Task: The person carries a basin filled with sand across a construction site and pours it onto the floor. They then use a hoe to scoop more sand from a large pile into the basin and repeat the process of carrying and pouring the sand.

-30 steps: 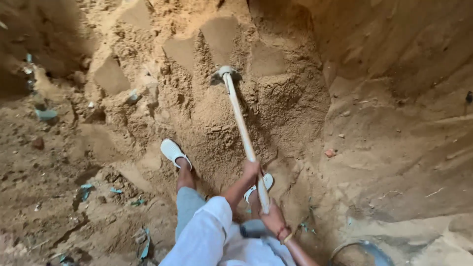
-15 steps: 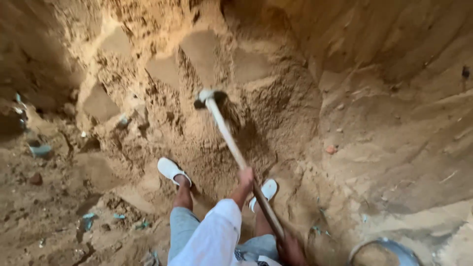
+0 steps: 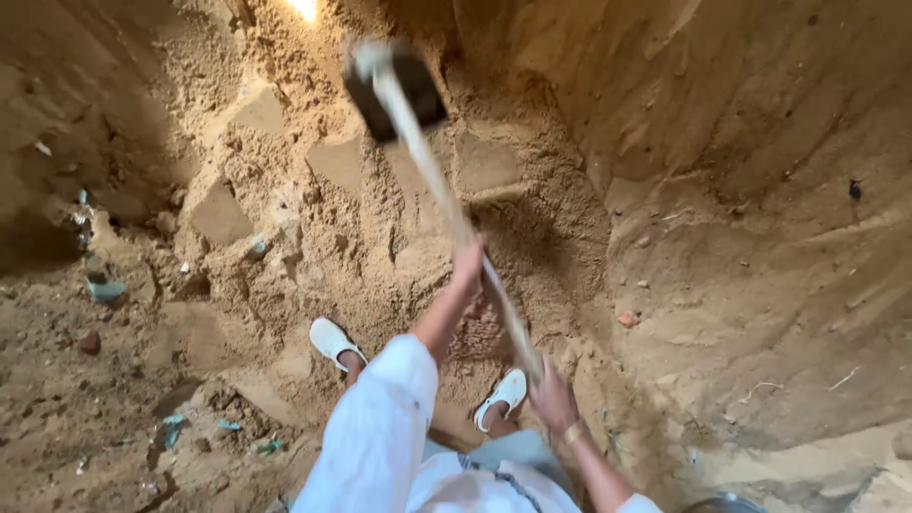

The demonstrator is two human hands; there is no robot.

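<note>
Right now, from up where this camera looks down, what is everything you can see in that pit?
digging tool: one, pale wooden handle with dark head, raised and blurred, upper middle.
sandy wall: tan, cut with flat facets, all round.
debris bits: several, bluish-green, scattered at left on the floor.
reddish stone: one, right of centre.
white shoes: two, on the sand at centre.
left hand: gripping the handle higher up, white sleeve.
right hand: gripping the handle's lower end, band at the wrist.

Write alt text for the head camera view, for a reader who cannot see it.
Seen from above, a person in a sandy pit grips a long wooden-handled digging tool, left hand higher on the shaft, right hand near its end, the dark blade raised and blurred. Their white shoes stand on loose sand below cut earth walls.
</note>
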